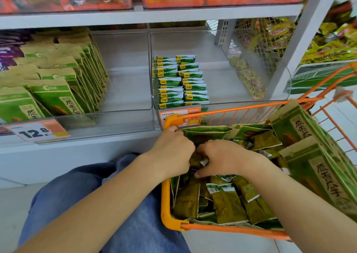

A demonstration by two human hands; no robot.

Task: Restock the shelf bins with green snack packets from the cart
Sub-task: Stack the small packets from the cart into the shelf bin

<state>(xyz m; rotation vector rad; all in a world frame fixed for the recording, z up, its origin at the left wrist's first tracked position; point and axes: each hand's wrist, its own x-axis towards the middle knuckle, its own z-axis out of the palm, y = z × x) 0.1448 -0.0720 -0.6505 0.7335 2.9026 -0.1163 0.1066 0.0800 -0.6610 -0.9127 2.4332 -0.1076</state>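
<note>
An orange wire cart (166,204) at lower right holds a heap of small green snack packets (228,202) and large green bags (318,175) along its right side. Both hands are down in the heap near the cart's left rim. My left hand (172,152) and my right hand (222,158) curl their fingers round a bunch of small packets between them; the packets there are mostly hidden. On the shelf above, a clear bin (218,105) holds two rows of small green packets (179,82) on its left side.
A second clear bin (123,115) to the left is packed with large green and brown bags (58,86). An orange price tag (38,131) hangs on its front. Orange boxes fill the shelf above. Yellow packets lie behind a mesh divider (251,46) at right. My jeans-clad knee (96,191) is beside the cart.
</note>
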